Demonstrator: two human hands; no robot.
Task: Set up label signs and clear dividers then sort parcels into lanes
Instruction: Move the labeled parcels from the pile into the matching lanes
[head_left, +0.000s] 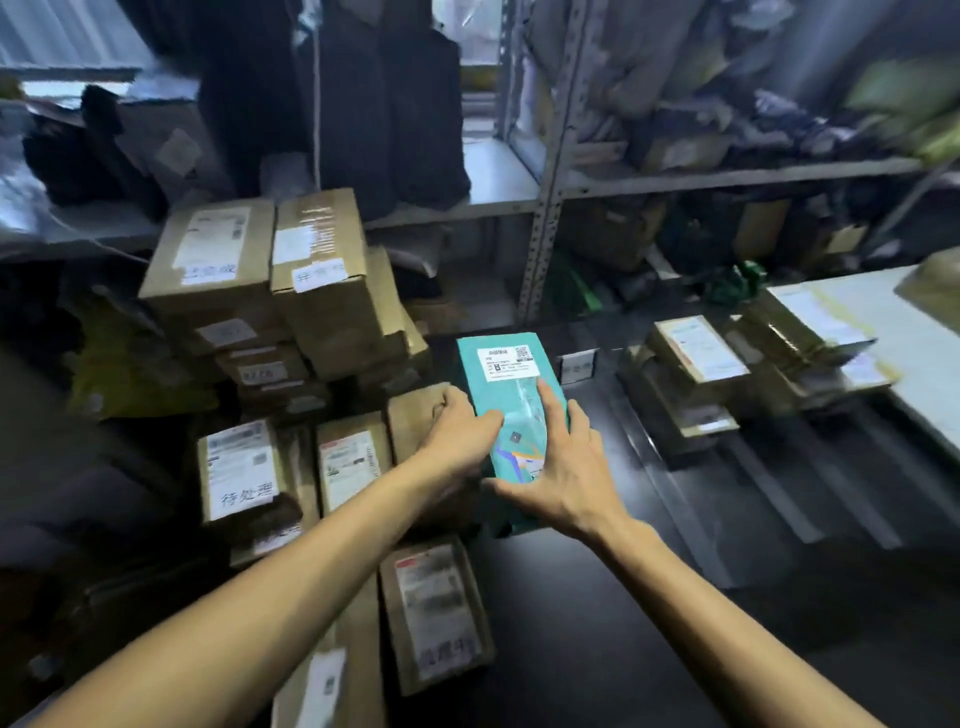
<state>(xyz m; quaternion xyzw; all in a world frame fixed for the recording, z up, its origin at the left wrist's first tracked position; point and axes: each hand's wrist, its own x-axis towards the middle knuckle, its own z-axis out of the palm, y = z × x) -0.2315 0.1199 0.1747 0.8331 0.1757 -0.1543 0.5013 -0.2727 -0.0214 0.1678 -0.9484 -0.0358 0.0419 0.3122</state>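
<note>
A teal parcel with a white label lies lengthwise on the dark table, at the middle. My left hand grips its left edge with curled fingers. My right hand lies flat on its top and right side, fingers spread. Brown cardboard parcels with labels sit just left of it, one with handwritten characters. A small white label sign stands behind the teal parcel. Clear dividers run along the table to the right.
A tall stack of cardboard boxes rises at the back left. More flat parcels pile up at the right, beside a white surface. A metal shelf rack with bags stands behind.
</note>
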